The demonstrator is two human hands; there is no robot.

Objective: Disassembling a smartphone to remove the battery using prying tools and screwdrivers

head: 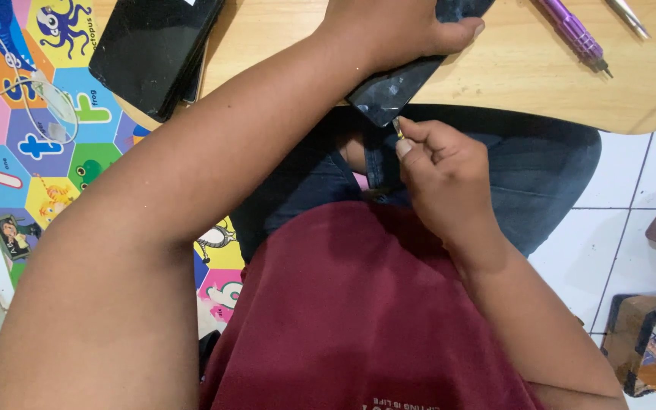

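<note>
Wooden counter (510, 68) | left hand (389, 26) pressing down dark glossy rectangular phone (389, 91) | right hand (438, 171) pinching small metal tool (398, 127) at phone's corner

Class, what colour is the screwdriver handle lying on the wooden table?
Purple; the screwdriver shows best in the head view, on the table.
</note>
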